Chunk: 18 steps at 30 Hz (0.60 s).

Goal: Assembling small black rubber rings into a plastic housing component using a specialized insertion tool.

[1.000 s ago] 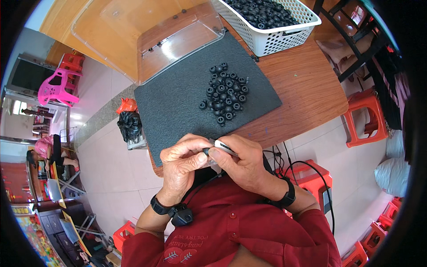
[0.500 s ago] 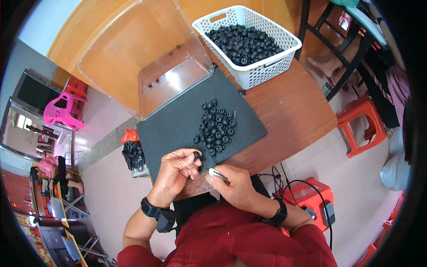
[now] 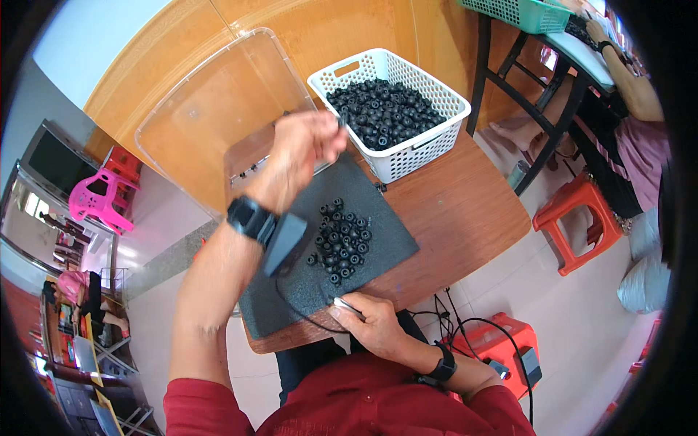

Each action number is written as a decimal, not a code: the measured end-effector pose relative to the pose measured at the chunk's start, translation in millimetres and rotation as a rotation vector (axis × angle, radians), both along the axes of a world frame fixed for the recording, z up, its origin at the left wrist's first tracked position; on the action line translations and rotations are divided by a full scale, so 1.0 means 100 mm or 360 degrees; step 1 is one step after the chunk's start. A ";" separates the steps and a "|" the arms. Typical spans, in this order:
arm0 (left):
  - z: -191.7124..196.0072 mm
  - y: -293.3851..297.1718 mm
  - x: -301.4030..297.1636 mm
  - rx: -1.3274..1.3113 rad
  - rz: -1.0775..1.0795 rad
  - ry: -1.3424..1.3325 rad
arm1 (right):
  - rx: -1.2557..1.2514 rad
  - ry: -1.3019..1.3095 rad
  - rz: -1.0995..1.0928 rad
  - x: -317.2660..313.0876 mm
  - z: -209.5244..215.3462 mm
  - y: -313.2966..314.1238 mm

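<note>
1. The black rings (image 3: 340,240) lie in a loose heap on the dark mat (image 3: 331,254), between the two hands: the left hand above them in the picture, the right hand below.
2. The left hand (image 3: 302,149) is raised over the far edge of the mat, fingers pinched together on something small and dark; what it is cannot be told.
3. A black band (image 3: 249,216) sits on the left wrist, with a dark box-shaped unit (image 3: 283,242) just behind it, over the mat's left part.
4. The right hand (image 3: 367,323) rests at the near edge of the mat, fingers curled around a thin silver tool (image 3: 347,305) whose tip points toward the heap, near it but apart.
5. A white basket (image 3: 422,142) full of more black rings stands on the desk (image 3: 465,211) just beyond the mat's far right corner.
6. A clear plastic lid (image 3: 211,123) leans behind the mat, to the left of the basket.
7. An orange stool (image 3: 578,218) stands on the floor to the right of the desk.
</note>
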<state>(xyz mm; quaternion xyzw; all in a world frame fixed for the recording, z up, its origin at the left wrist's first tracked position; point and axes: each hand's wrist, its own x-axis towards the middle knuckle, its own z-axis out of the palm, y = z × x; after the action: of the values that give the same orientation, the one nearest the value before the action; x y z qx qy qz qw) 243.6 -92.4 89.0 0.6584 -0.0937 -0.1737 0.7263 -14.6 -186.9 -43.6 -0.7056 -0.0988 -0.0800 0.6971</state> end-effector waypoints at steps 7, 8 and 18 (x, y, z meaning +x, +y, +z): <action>0.16 0.15 0.01 0.0429 0.0315 -0.0304 | -0.0007 -0.0006 -0.0012 0.04 -0.01 -0.02; 0.02 0.27 0.01 0.0444 0.0260 -0.0248 | -0.0019 0.0000 -0.0012 0.03 -0.02 -0.02; -0.86 1.12 -1.16 0.1159 0.0132 -0.0385 | -0.0107 0.0000 0.0042 0.04 -0.02 -0.01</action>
<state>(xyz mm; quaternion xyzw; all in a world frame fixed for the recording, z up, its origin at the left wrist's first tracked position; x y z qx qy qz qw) 127.2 19.5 2.6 0.8922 -0.0841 -0.0871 0.4351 -10.2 -187.5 -45.6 -0.7273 -0.1106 -0.0675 0.6739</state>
